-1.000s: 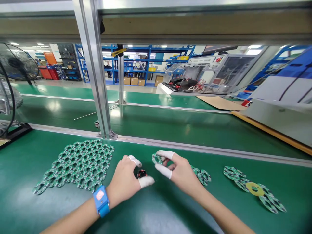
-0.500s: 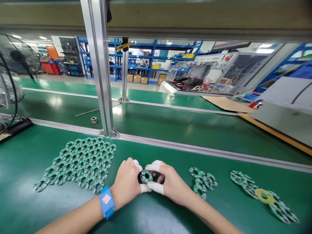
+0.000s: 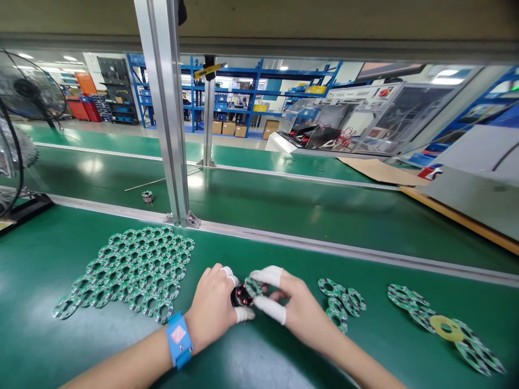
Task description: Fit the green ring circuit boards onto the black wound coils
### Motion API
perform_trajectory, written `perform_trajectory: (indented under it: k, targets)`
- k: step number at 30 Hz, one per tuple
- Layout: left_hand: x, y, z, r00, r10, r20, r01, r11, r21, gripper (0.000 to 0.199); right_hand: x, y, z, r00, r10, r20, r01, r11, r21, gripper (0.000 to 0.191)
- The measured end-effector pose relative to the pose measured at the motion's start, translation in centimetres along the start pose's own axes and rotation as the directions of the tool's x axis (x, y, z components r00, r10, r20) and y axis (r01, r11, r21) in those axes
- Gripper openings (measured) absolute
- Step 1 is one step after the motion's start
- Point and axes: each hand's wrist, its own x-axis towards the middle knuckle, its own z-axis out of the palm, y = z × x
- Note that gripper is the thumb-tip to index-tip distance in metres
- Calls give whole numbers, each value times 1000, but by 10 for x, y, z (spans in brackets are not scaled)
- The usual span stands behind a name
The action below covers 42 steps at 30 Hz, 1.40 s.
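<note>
The left hand (image 3: pixel 214 300) was curled around a dark coil (image 3: pixel 243 295), thumb and fingers closed on its sides, with its copper-coloured windings turned out of the grip towards the right. The right hand (image 3: pixel 298 302) had a green ring (image 3: pixel 251 287) pinched between white-covered fingertips (image 3: pixel 271 276), the gap no wider than the ring itself. That ring lay just to the right of the left grip, at the coil's open end, its flat face tilted rather than square to the coil; the coil's axis seemed to point out of the left hand towards the right one. Whether ring and coil touched could not be told. The left hand hid most of the coil's body, the right fingers covered the ring's near side, and the curled right fingers behind were in shadow. Well left of the grips lay a sheet of matching rings (image 3: pixel 130 268); right of them, a few loose rings (image 3: pixel 349 302) and, farther out, a yellow disc (image 3: pixel 436 326).
</note>
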Motion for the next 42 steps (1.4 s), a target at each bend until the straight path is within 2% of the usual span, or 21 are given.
perform_trajectory:
  k: [2,4,6,7,9,11,12,14,15,17,22,27,30,34,39,42]
  targets:
    - [0,0,-4,1000,-19,24,20,999,-51,39,3,9,-7,991,119,-67,-122,991,-52,29]
    - [2,-2,-10,998,-32,56,41,985,-166,40,5,17,-15,971,221,-91,-237,939,-248,31]
    - [4,-6,-16,992,-67,110,102,932,-348,39,5,22,-20,958,274,-81,-283,863,-419,35]
    - [6,-7,-18,986,-99,134,149,885,-442,36,6,22,-21,956,280,-85,-288,846,-449,37]
    - [8,-10,-18,974,-169,149,224,787,-575,24,7,18,-19,959,263,-111,-285,884,-371,36]
    - [9,-9,-13,972,-207,114,232,742,-628,13,9,12,-12,953,294,-74,-302,944,-134,28]
    - [9,-8,-10,974,-206,91,217,744,-633,13,11,10,-7,944,330,-15,-330,944,9,26]
    - [7,-5,-2,980,-186,68,188,763,-619,16,14,6,5,912,387,136,-409,883,230,25]
    - [6,-4,2,982,-178,61,178,774,-607,16,14,6,11,898,398,187,-438,851,290,27]
    - [3,-2,6,985,-166,42,159,796,-584,16,15,7,20,892,397,215,-450,823,346,28]
    - [-2,0,9,989,-145,-23,113,851,-514,17,10,11,28,909,386,160,-418,839,348,18]
    - [-3,2,13,988,-129,-83,79,892,-446,18,3,7,34,952,306,16,-299,917,262,4]
    - [-4,-2,21,986,-122,-115,59,892,-448,18,2,3,38,968,245,-62,-227,950,214,8]
    - [-3,-11,31,982,-92,-164,12,900,-436,20,3,2,39,964,235,-126,-213,962,170,13]
    - [-3,-10,34,969,-102,-227,-2,910,-414,22,2,5,43,965,213,-152,-190,970,153,13]
    - [-2,-5,32,966,-129,-225,28,913,-406,22,1,5,45,968,200,-154,-176,972,154,13]
